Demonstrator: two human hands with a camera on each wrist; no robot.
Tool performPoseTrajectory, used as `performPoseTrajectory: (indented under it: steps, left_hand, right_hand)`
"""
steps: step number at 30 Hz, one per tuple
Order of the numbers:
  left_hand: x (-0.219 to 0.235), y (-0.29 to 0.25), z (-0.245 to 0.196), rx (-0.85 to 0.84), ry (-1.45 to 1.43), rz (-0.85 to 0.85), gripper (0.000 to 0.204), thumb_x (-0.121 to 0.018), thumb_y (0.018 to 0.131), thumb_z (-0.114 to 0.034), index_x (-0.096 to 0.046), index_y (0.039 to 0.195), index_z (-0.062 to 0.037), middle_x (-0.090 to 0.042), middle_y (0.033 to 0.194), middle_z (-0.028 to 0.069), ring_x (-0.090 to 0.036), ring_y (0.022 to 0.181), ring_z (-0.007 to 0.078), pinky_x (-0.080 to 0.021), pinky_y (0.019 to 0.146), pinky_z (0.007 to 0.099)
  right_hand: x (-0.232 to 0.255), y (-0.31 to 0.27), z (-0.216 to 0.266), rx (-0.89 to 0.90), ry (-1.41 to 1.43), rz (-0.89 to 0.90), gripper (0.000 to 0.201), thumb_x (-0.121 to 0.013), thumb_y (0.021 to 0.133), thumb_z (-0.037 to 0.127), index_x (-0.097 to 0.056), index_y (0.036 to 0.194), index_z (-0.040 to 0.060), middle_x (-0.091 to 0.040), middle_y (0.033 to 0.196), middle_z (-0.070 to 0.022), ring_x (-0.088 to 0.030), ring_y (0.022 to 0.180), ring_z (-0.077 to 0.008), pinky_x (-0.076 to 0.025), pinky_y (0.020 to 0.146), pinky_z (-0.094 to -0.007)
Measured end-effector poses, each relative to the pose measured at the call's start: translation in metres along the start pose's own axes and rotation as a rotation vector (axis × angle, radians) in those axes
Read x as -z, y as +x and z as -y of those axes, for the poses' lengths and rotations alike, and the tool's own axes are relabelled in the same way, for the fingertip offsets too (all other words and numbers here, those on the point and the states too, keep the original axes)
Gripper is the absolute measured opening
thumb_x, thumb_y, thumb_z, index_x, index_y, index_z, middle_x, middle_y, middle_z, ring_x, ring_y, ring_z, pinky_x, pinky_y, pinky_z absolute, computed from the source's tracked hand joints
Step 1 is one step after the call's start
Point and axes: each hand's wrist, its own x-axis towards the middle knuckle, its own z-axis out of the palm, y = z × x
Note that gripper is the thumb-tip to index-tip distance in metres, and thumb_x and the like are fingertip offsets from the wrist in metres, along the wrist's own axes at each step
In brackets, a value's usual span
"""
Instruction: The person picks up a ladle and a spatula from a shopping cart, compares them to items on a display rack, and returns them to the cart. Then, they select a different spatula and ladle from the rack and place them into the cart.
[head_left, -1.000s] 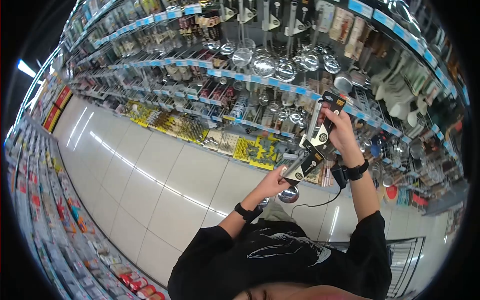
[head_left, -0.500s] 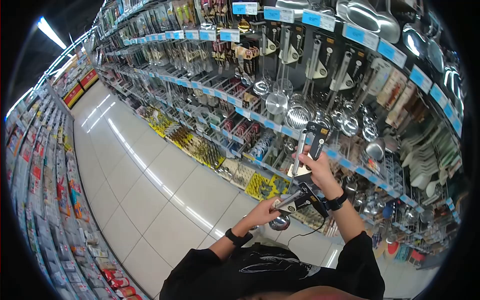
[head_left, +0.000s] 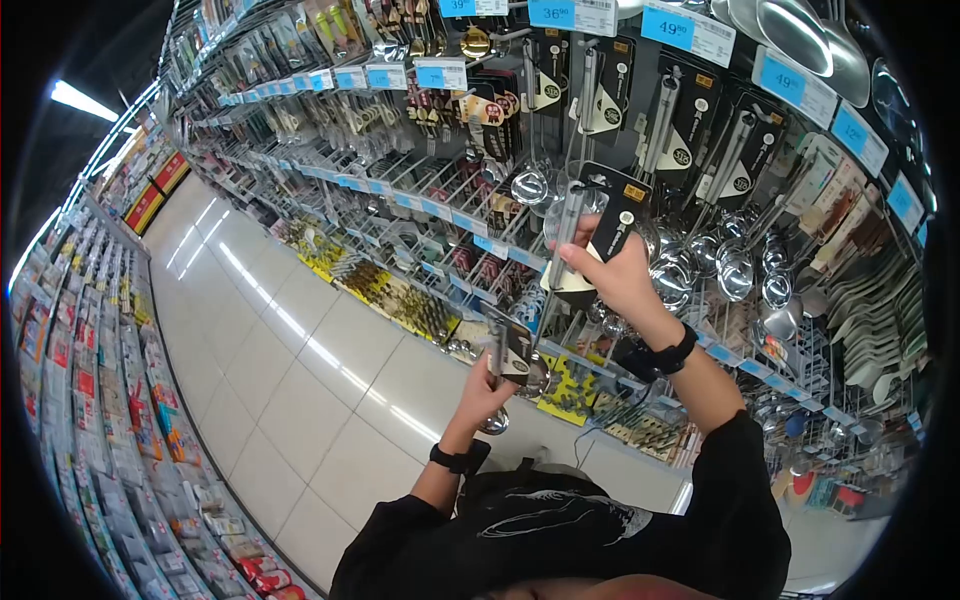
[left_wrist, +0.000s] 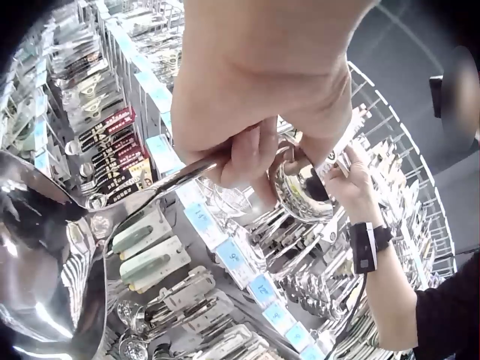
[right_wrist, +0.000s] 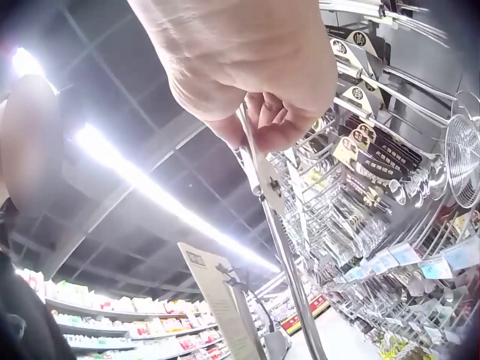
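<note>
In the head view my right hand (head_left: 622, 278) pinches a metal-handled utensil on a black and cream card (head_left: 612, 228), held upright before the hanging utensils. Lower and to the left, my left hand (head_left: 482, 393) grips another carded utensil (head_left: 514, 352), with a shiny round bowl (head_left: 494, 422) beneath the hand. The left wrist view has a large ladle bowl (left_wrist: 45, 262) close by, its handle running into my left hand (left_wrist: 259, 90). Under my right hand (right_wrist: 247, 67), the right wrist view catches a long metal rod (right_wrist: 289, 262); its far end is out of view.
Similar carded utensils (head_left: 677, 130) hang on hooks behind my right hand, above ladles and strainers (head_left: 735, 270). Blue price labels (head_left: 687, 30) line the rails. A tiled aisle (head_left: 290, 390) runs between this rack and stocked shelves (head_left: 100, 400) at left. A cable hangs near my right wrist.
The two carded utensils, close together before, are now farther apart. My left hand has shifted left with its utensil, while my right hand's utensil now appears nearer the hanging row.
</note>
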Motion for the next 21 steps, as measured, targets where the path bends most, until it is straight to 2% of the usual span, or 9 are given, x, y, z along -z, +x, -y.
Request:
performPoseTrajectory:
  steps: [4, 6, 8, 9, 10, 12, 13, 17, 21]
  left_hand:
    - [0.024, 0.014, -0.008, 0.067, 0.062, -0.046, 0.033, -0.063, 0.074, 0.003, -0.050, 0.104, -0.0018, -0.058, 0.087, -0.0011, -0.052, 0.070, 0.0026, -0.041, 0.061, 0.0194]
    - [0.032, 0.026, -0.014, 0.078, 0.048, -0.027, 0.032, -0.063, 0.074, 0.003, -0.050, 0.103, 0.0001, -0.059, 0.091, 0.0032, -0.055, 0.079, 0.0048, -0.042, 0.063, 0.0190]
    - [0.037, 0.041, -0.025, -0.118, -0.045, -0.022, 0.031, -0.060, 0.073, 0.003, -0.050, 0.102, 0.0015, -0.061, 0.104, 0.0114, -0.057, 0.091, 0.0085, -0.043, 0.062, 0.0178]
    - [0.047, 0.049, -0.031, -0.140, -0.038, 0.051, 0.033, -0.057, 0.073, 0.001, -0.048, 0.105, 0.0029, -0.056, 0.119, 0.0195, -0.055, 0.103, 0.0127, -0.043, 0.063, 0.0171]
    - [0.058, 0.053, -0.031, -0.133, -0.039, 0.060, 0.033, -0.057, 0.073, 0.001, -0.048, 0.105, 0.0029, -0.056, 0.119, 0.0195, -0.055, 0.103, 0.0127, -0.043, 0.063, 0.0171]
    - [0.079, 0.067, -0.034, -0.125, -0.067, 0.037, 0.037, -0.055, 0.073, -0.001, -0.046, 0.109, 0.0019, -0.053, 0.125, 0.0218, -0.057, 0.088, 0.0075, -0.041, 0.059, 0.0158]
    - [0.092, 0.072, -0.040, -0.059, -0.067, 0.060, 0.038, -0.051, 0.076, 0.005, -0.044, 0.113, 0.0028, -0.055, 0.123, 0.0180, -0.055, 0.096, 0.0106, -0.044, 0.079, 0.0228]
    - [0.131, 0.101, -0.047, -0.067, -0.074, 0.106, 0.035, -0.049, 0.078, 0.008, -0.045, 0.112, 0.0012, -0.058, 0.120, 0.0156, -0.054, 0.080, 0.0037, -0.043, 0.066, 0.0175]
    - [0.161, 0.122, -0.047, -0.057, -0.080, 0.147, 0.029, -0.055, 0.082, 0.003, -0.047, 0.110, -0.0002, -0.061, 0.114, 0.0139, -0.055, 0.081, 0.0045, -0.044, 0.067, 0.0186]
  right_hand:
    - [-0.012, 0.027, -0.003, 0.033, -0.046, -0.018, 0.021, -0.067, 0.082, 0.010, -0.058, 0.096, -0.0031, -0.065, 0.087, -0.0074, -0.062, 0.077, -0.0093, -0.049, 0.069, -0.0238]
    - [-0.017, 0.038, 0.000, 0.017, -0.070, -0.024, 0.023, -0.066, 0.082, 0.009, -0.058, 0.099, -0.0037, -0.066, 0.088, -0.0079, -0.062, 0.080, -0.0100, -0.049, 0.071, -0.0240]
    - [-0.024, 0.051, -0.001, 0.051, -0.080, -0.059, 0.024, -0.066, 0.082, 0.009, -0.058, 0.100, -0.0043, -0.066, 0.088, -0.0080, -0.062, 0.081, -0.0100, -0.049, 0.072, -0.0239]
    - [-0.030, 0.057, -0.001, 0.044, -0.062, -0.092, 0.027, -0.070, 0.079, 0.013, -0.062, 0.100, -0.0024, -0.065, 0.084, -0.0047, -0.059, 0.075, -0.0077, -0.049, 0.069, -0.0242]
    - [-0.034, 0.062, -0.003, 0.038, -0.064, -0.102, 0.027, -0.070, 0.079, 0.013, -0.062, 0.100, -0.0024, -0.065, 0.084, -0.0047, -0.059, 0.075, -0.0077, -0.049, 0.069, -0.0242]
    - [-0.042, 0.076, -0.003, 0.128, -0.201, -0.133, 0.027, -0.070, 0.079, 0.013, -0.062, 0.100, -0.0027, -0.065, 0.084, -0.0049, -0.060, 0.075, -0.0080, -0.049, 0.069, -0.0242]
    - [-0.047, 0.081, -0.001, 0.129, -0.198, -0.169, 0.028, -0.070, 0.079, 0.013, -0.061, 0.100, -0.0034, -0.066, 0.084, -0.0056, -0.060, 0.075, -0.0085, -0.049, 0.069, -0.0243]
    - [-0.052, 0.115, 0.005, 0.146, -0.225, -0.238, 0.029, -0.071, 0.077, 0.014, -0.061, 0.099, -0.0037, -0.066, 0.084, -0.0064, -0.060, 0.075, -0.0086, -0.049, 0.069, -0.0245]
    - [-0.054, 0.144, 0.004, 0.162, -0.273, -0.279, 0.030, -0.073, 0.076, 0.016, -0.062, 0.096, -0.0029, -0.064, 0.082, -0.0049, -0.059, 0.074, -0.0084, -0.048, 0.068, -0.0237]
